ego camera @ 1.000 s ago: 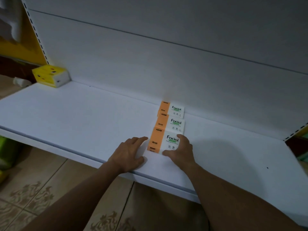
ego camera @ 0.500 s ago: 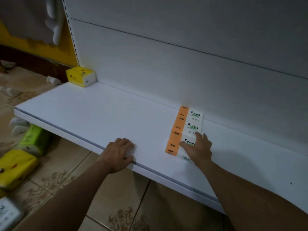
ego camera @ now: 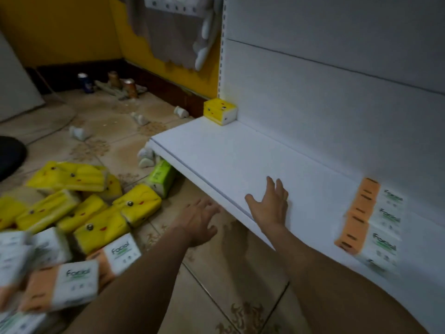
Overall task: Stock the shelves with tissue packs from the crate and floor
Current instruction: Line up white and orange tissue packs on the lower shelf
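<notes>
OK, hands first. Left hand (ego camera: 199,220) is out over the floor (ego camera: 216,285), just in front of and below the shelf (ego camera: 216,155) edge. It is palm down, fingers loosely spread, holding nothing. Right hand (ego camera: 269,203) is palm down over the front part of the shelf, fingers splayed, thumb out to the left, also holding nothing. We cannot tell whether it touches the surface or hovers just above. The shelf's front edge runs between the two hands.

Versus half a second ago: the left hand was resting on the shelf's front edge and is now off it, over the tiles. The right hand was on the nearest pack of the Facial row (ego camera: 370,227) and is now clear of it, well to the left. The row looks unmoved, running front to back at the right of the shelf, blurred. The view has swung left, so we now see the floor pile.

Around, near to far:
- Orange-and-white floor Facial packs (ego camera: 72,285) are heaped at bottom left, blurred.
- Beyond them is a jumble of yellow packs (ego camera: 96,220), left of the left hand.
- A green pack (ego camera: 161,174) sits partly under the shelf's front edge.
- A lone corner pack (ego camera: 219,111), yellow, stands at the shelf's far end against the back panel (ego camera: 337,104).
- Cans (ego camera: 130,88) stand by the far wall.
</notes>
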`<action>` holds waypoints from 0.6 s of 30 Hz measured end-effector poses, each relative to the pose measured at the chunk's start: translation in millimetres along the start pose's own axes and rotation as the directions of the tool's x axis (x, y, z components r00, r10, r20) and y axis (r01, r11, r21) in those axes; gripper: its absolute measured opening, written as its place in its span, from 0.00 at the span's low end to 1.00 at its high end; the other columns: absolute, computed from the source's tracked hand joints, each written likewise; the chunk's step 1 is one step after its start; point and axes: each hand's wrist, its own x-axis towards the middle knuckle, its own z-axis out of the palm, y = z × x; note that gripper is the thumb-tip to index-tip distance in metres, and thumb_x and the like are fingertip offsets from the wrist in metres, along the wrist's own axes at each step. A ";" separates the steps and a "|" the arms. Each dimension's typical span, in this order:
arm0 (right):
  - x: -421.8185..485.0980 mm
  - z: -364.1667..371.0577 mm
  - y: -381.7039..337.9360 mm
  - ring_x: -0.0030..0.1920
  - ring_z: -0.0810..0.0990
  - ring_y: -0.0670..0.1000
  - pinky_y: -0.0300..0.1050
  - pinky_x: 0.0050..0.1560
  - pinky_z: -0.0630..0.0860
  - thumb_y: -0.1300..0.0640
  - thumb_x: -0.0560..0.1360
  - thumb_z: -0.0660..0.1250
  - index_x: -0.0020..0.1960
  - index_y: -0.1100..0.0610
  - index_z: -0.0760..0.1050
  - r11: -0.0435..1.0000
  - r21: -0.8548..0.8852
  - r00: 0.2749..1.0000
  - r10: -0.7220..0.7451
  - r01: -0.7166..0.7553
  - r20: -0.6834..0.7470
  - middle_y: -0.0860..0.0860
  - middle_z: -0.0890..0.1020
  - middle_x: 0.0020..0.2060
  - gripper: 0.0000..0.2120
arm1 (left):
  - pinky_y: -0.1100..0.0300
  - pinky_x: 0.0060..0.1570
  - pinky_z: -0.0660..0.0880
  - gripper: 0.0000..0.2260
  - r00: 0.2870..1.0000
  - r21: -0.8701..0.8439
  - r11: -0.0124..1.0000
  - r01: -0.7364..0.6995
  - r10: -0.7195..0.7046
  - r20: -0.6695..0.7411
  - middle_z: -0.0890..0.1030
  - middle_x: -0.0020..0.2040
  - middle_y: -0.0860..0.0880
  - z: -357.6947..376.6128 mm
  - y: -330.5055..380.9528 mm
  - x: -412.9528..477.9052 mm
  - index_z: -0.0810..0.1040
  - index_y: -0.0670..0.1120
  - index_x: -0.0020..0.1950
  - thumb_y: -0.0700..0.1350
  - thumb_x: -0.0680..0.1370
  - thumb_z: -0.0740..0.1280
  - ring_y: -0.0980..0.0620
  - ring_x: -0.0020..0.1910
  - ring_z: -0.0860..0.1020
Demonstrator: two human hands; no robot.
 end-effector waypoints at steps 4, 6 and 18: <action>-16.2 74.2 -58.4 0.75 0.51 0.56 0.54 0.74 0.50 0.47 0.75 0.63 0.76 0.54 0.51 0.974 -0.034 0.960 -0.213 0.223 0.183 0.54 0.52 0.76 0.35 | 0.53 0.64 0.62 0.25 0.985 -0.002 0.988 0.157 -0.157 0.070 0.62 0.71 0.45 5.7 -40.9 -39.7 0.59 0.49 0.72 0.53 0.77 0.60 0.45 0.68 0.62; -26.4 103.1 -74.5 0.75 0.52 0.55 0.54 0.74 0.48 0.46 0.76 0.62 0.76 0.54 0.49 0.916 -0.163 0.913 -0.322 0.367 0.251 0.54 0.51 0.76 0.35 | 0.53 0.63 0.63 0.27 0.957 -0.001 0.964 0.264 -0.262 0.126 0.61 0.72 0.45 14.0 -68.5 -61.9 0.58 0.48 0.73 0.53 0.77 0.60 0.44 0.69 0.62; -87.9 234.1 -107.5 0.67 0.64 0.60 0.51 0.64 0.67 0.54 0.71 0.69 0.74 0.50 0.55 0.829 -0.012 0.599 -0.395 0.559 0.696 0.57 0.60 0.70 0.36 | 0.57 0.65 0.63 0.31 0.809 0.040 0.834 0.550 -0.544 0.224 0.65 0.69 0.47 33.9 -194.9 -198.4 0.60 0.50 0.72 0.60 0.72 0.58 0.49 0.68 0.64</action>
